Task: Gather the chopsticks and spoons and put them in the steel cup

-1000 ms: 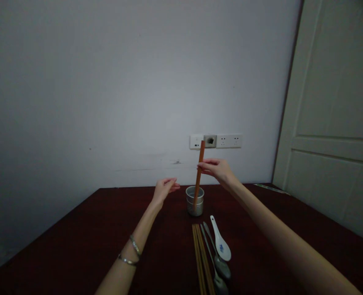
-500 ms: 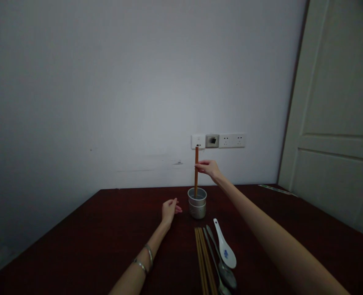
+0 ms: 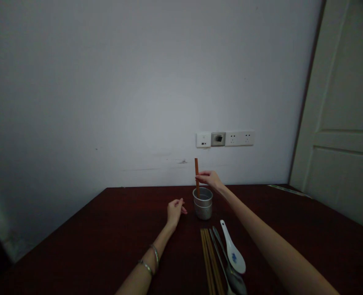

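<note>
Dark table (image 3: 132, 229) beneath outstretched hands (image 3: 210, 179)

A pale wall (image 3: 138, 82) is standing behind a dark reddish table (image 3: 107, 237). A small white plate (image 3: 203, 140), a grey-framed plate (image 3: 218, 139) and a wider white socket panel (image 3: 239, 138) are sitting side by side on the wall, with dark scuffs (image 3: 183, 162) showing lower down to their left. A panelled door (image 3: 347, 110) is standing at the right, and a thin strip (image 3: 290, 190) is lying near the table's far right corner
</note>
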The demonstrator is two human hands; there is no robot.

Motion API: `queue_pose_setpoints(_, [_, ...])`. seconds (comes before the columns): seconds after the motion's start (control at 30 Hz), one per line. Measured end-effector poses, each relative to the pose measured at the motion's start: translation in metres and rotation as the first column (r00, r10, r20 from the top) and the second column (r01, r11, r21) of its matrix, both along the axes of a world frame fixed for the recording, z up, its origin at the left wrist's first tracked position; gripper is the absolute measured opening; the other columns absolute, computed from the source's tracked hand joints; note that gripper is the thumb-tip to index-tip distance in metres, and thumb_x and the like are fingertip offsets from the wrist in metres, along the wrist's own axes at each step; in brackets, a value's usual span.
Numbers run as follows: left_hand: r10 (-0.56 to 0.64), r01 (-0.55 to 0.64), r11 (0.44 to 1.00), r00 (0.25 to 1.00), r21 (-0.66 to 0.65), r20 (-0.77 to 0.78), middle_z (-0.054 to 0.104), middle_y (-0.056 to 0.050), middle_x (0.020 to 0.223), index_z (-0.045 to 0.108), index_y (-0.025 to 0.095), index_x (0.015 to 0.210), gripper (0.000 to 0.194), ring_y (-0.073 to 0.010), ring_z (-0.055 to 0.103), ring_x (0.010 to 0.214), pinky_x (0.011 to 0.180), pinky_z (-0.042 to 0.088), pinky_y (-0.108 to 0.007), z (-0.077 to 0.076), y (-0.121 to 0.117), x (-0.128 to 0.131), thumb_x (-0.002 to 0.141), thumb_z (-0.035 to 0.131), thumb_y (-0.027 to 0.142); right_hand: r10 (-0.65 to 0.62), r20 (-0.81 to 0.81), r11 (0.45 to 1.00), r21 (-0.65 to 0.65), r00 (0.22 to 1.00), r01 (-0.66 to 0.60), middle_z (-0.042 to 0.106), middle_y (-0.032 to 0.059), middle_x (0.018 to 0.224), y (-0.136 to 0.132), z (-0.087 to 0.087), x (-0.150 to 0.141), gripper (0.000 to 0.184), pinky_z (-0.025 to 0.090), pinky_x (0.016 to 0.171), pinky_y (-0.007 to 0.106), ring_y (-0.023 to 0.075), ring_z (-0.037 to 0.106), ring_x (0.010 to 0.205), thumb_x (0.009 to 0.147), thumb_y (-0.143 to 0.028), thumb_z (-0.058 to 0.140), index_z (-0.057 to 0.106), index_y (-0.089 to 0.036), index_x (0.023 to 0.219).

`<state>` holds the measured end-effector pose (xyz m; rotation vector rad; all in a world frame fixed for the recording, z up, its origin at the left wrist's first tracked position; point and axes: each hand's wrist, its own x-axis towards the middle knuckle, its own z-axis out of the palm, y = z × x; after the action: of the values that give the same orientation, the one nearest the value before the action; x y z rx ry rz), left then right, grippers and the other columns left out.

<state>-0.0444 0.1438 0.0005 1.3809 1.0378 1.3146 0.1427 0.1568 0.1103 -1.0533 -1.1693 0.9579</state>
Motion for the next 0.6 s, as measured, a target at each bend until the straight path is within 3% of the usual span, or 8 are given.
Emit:
queue_pose_setpoints(0.23, [0.001, -0.001, 1.0, 1.0, 0.004, -0.004, 0.054, 0.0, 0.04, 0.055, 0.013, 0.065, 0.033, -0.0128, 0.052, 0.037, 0.041, 0.038, -0.021, 0.003, -0.002, 0.001, 0.074, 0.051, 0.044, 0.012, 0.009, 1.0, -0.012, 1.0, -0.012, 0.066, 0.0033, 0.058, -0.002, -0.011, -0.001, 0.026, 0.048, 0.051, 0.022, 0.0128, 0.061, 0.052, 0.049, -0.025, 0.075, 0.064, -0.011, 0.068])
queue_pose_setpoints(0.6, [0.003, -0.003, 1.0, 1.0, 0.01, -0.021, 0.052, 0.001, 0.039, 0.054, 0.014, 0.063, 0.032, -0.0122, 0.052, 0.036, 0.041, 0.038, -0.021, 0.005, -0.004, 0.001, 0.074, 0.051, 0.044, 0.029, -0.033, 1.0, -0.001, 0.999, -0.029, 0.067, 0.0033, 0.062, -0.007, -0.014, 0.0, 0.027, 0.051, 0.06, 0.025, 0.0143, 0.063, 0.059, 0.048, -0.022, 0.076, 0.063, -0.012, 0.069])
